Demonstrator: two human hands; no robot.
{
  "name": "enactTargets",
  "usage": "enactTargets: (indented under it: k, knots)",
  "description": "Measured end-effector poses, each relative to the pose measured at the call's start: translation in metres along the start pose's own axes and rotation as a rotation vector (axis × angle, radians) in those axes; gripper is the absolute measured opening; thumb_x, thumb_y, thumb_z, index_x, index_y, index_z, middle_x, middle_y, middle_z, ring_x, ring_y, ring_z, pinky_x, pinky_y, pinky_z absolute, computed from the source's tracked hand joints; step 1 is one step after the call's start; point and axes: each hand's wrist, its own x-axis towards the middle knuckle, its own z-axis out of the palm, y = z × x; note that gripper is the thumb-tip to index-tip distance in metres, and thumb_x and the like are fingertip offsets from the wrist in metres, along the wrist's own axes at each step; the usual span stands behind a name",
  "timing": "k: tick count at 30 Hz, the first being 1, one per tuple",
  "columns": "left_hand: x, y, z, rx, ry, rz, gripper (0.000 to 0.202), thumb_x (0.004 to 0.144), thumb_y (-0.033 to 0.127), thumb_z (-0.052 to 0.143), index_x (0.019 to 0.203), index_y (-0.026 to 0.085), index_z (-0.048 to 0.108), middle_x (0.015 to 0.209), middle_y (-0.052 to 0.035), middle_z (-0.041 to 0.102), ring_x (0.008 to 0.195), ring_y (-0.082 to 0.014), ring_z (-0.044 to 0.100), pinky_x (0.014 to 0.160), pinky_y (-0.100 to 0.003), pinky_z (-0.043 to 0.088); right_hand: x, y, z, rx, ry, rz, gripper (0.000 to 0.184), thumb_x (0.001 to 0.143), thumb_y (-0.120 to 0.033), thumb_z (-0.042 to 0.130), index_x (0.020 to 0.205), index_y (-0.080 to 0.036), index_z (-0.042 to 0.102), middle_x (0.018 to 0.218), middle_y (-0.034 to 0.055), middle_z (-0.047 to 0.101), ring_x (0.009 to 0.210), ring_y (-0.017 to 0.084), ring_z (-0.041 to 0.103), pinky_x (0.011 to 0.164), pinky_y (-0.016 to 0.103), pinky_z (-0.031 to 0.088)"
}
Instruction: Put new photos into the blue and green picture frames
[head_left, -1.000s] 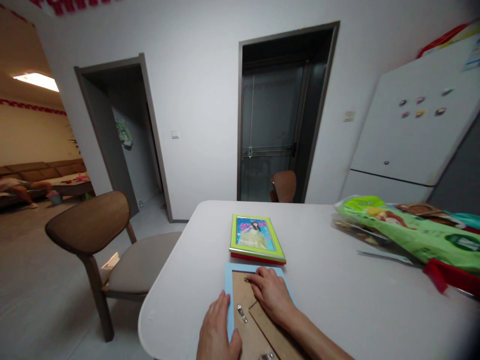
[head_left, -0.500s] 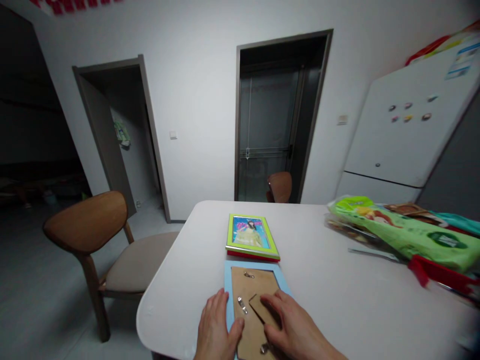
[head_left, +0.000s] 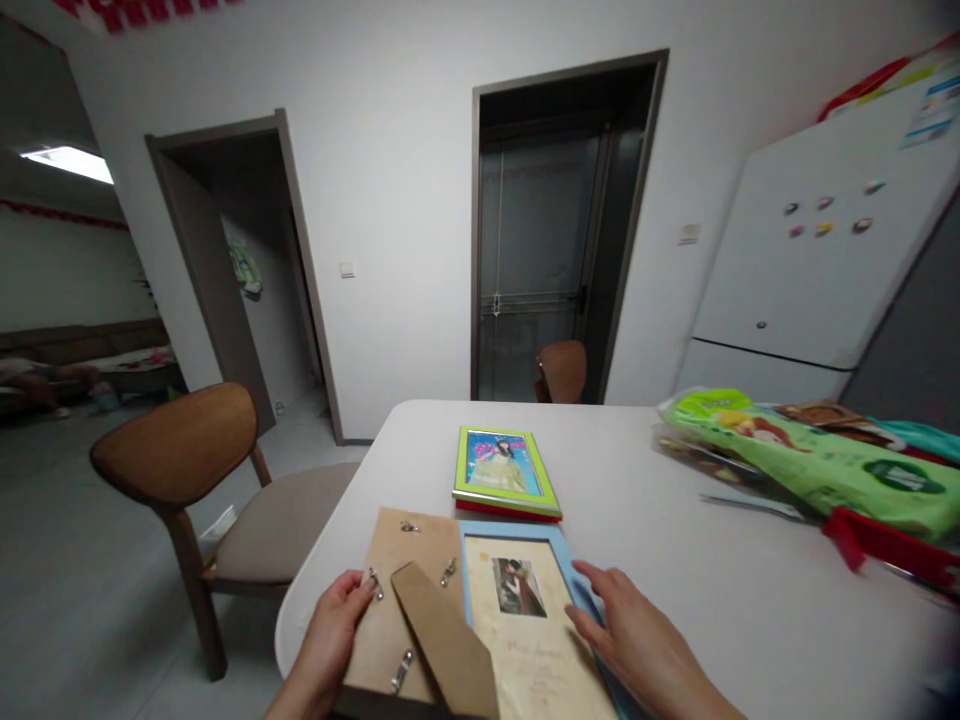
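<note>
On the bench (head_left: 720, 630): one blue frame (head_left: 514, 530), containing a cream sheet (head_left: 525, 638) with small photo (head_left: 519, 588); my right hand (head_left: 634, 632), spread and empty, at its right edge. Left of it, one backing board (head_left: 381, 628), pinched by my left hand (head_left: 330, 628). Beyond, one green frame (head_left: 545, 470), picture (head_left: 501, 466) within.

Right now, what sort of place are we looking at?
Probably a dining area in a home: a wooden chair stands beside the white table, and a white fridge stands off to the right.

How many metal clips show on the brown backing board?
4: one clip near the far edge, one near the right edge, one at the left hand, one nearest the camera. The easel leg may hide more.
</note>
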Motion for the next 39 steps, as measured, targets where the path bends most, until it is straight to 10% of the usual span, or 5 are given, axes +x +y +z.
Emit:
enactTargets:
  k: [9,14,21,29,39]
  knots:
    - [0.013,-0.009,-0.041,0.309,0.249,0.085,0.042,0.060,0.035,0.055,0.096,0.015,0.050,0.087,-0.0051,0.059,0.087,-0.0264,0.055,0.081,-0.041,0.039,0.005,0.007,-0.008,0.370,-0.145,0.275,0.057,0.064,-0.023,0.037,0.117,-0.004,0.037,0.082,0.0130,0.063,0.072,0.023,0.060,0.067,0.033,0.044]
    - [-0.024,0.009,0.036,0.443,0.093,0.417,0.043,0.069,0.027,0.048,0.111,0.017,0.044,0.118,-0.0081,0.048,0.113,-0.0226,0.039,0.097,-0.040,0.028,-0.011,-0.017,-0.035,1.135,-0.269,0.479,0.070,0.067,-0.034,0.037,0.131,-0.017,0.012,0.085,0.0057,0.065,0.062,0.019,0.062,0.059,0.031,0.047]
    - [-0.064,0.034,0.144,0.595,-0.349,0.853,0.045,0.072,0.026,0.048,0.116,0.016,0.043,0.113,-0.0113,0.052,0.102,-0.0247,0.048,0.086,-0.035,0.040,-0.019,-0.035,-0.040,1.186,-0.167,0.389,0.078,0.064,-0.038,0.055,0.129,-0.024,0.015,0.056,-0.0057,0.059,0.047,0.013,0.053,0.050,0.024,0.042]
    - [-0.045,0.027,0.058,0.533,0.153,0.534,0.040,0.073,0.021,0.040,0.112,0.014,0.043,0.107,-0.0104,0.056,0.096,-0.0215,0.053,0.080,-0.032,0.044,-0.006,0.029,-0.018,0.676,-0.096,0.342,0.067,0.066,-0.039,0.046,0.124,-0.011,0.025,0.056,-0.0019,0.057,0.053,0.018,0.054,0.052,0.027,0.040]
    - [-0.042,-0.022,0.016,1.041,0.041,0.526,0.036,0.069,0.031,0.051,0.102,0.016,0.055,0.095,-0.0094,0.063,0.087,-0.0224,0.058,0.074,-0.030,0.047,0.000,0.055,-0.004,0.036,-0.013,0.187,0.050,0.068,-0.036,0.039,0.109,-0.009,0.049,0.083,0.0111,0.062,0.075,0.024,0.058,0.073,0.035,0.041]
